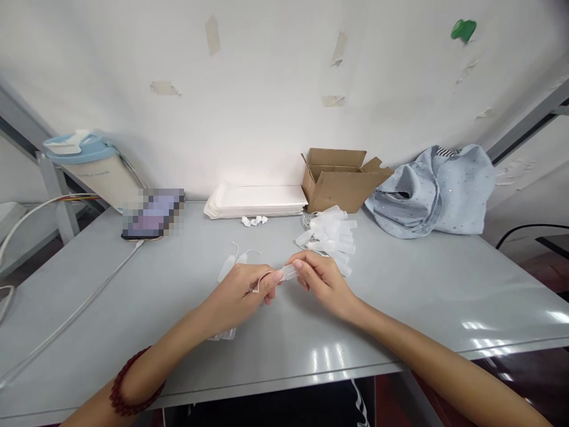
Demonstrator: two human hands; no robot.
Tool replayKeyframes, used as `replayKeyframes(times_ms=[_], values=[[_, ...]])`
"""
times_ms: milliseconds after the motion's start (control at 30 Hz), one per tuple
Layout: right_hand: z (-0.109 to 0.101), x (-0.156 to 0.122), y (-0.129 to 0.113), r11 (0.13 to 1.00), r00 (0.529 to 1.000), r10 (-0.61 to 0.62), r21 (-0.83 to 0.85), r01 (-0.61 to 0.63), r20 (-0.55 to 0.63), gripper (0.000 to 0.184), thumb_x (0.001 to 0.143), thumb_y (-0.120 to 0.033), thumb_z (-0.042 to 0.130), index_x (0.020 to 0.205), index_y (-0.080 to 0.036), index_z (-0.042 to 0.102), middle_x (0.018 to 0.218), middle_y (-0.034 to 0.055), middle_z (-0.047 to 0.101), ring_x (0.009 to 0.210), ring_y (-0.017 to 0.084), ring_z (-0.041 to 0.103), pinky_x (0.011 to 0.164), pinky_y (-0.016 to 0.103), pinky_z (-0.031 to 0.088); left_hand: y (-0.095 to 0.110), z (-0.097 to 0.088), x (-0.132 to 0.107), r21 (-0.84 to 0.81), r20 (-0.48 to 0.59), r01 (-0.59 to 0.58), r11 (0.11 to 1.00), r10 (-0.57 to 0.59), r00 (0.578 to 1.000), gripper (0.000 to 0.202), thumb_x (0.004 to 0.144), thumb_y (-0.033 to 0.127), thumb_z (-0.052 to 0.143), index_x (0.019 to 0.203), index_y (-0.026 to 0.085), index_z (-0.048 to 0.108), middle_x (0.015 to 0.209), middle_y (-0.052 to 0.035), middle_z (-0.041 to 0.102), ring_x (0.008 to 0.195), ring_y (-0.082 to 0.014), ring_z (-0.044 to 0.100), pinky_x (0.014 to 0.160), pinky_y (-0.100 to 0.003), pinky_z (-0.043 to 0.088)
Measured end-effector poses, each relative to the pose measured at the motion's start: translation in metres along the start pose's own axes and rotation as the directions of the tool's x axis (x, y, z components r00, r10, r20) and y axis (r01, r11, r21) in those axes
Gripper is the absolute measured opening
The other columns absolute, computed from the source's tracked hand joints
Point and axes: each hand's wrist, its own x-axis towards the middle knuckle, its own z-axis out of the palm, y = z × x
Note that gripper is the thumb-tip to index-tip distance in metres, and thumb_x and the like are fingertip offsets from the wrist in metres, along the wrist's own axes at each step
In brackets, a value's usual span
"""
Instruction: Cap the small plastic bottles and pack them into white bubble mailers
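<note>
Between my two hands is a small translucent plastic tube (289, 272). My left hand (249, 289) pinches its left end, and a thin white cord curls out over those fingers. At the other end, the thumb and fingers of my right hand (323, 282) close on the tube. Just beyond my right hand lies a heap of similar translucent tubes (333, 232) with thin cords. A few more pieces (227, 267) lie behind my left hand, partly hidden by it. Others (227, 334) show from under my left forearm.
Small white caps (254, 221) lie before a stack of white sheets or sleeves (262, 201). An open cardboard box (335, 193) and a light blue cloth bundle (438, 193) stand at the back right. A phone (153, 214) with a cable and a blue-lidded tumbler (95, 169) are left.
</note>
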Motion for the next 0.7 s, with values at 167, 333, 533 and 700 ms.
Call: replayKeyframes(times_ms=[167, 333, 533, 700], values=[[-0.001, 0.000, -0.002, 1.000, 0.999, 0.017, 0.024, -0.018, 0.032, 0.040, 0.092, -0.051, 0.038, 0.078, -0.018, 0.056, 0.051, -0.0058, 0.039, 0.047, 0.010, 0.037, 0.051, 0.026, 0.032, 0.006, 0.005, -0.003, -0.040, -0.070, 0.006, 0.999, -0.009, 0.998, 0.040, 0.093, 0.035, 0.038, 0.062, 0.017, 0.054, 0.053, 0.0025, 0.053, 0.053, -0.0109, 0.052, 0.051, -0.020, 0.039], [-0.002, 0.004, -0.001, 0.987, 0.984, 0.133, 0.073, -0.142, 0.122, 0.040, 0.093, -0.049, 0.034, 0.071, -0.019, 0.048, 0.048, -0.0083, 0.031, 0.039, 0.008, 0.031, 0.038, 0.022, 0.030, 0.001, 0.009, -0.003, 0.130, -0.083, -0.132, 0.983, 0.144, 0.986, 0.039, 0.093, 0.028, 0.040, 0.057, 0.017, 0.046, 0.051, 0.0037, 0.046, 0.048, -0.0085, 0.042, 0.047, -0.019, 0.032], [-0.005, 0.006, -0.005, 0.993, 0.989, 0.119, -0.005, -0.119, 0.090, 0.039, 0.095, -0.043, 0.033, 0.066, -0.019, 0.043, 0.052, -0.0071, 0.031, 0.042, 0.008, 0.032, 0.040, 0.021, 0.032, -0.005, 0.006, 0.003, 0.349, -0.111, -0.215, 0.912, 0.268, 0.957, 0.031, 0.094, 0.030, 0.040, 0.070, 0.016, 0.056, 0.059, 0.0018, 0.050, 0.052, -0.0105, 0.043, 0.050, -0.021, 0.033], [-0.023, 0.014, -0.002, 0.970, 0.986, -0.053, -0.243, 0.013, -0.158, 0.026, 0.094, -0.036, 0.037, 0.090, -0.019, 0.055, 0.073, 0.0016, 0.056, 0.062, 0.013, 0.049, 0.057, 0.025, 0.039, -0.011, -0.033, 0.027, 0.388, -0.036, -0.068, 0.919, 0.088, 0.995, 0.027, 0.088, 0.042, 0.050, 0.093, 0.019, 0.064, 0.087, -0.0031, 0.067, 0.076, -0.0167, 0.061, 0.063, -0.023, 0.044]])
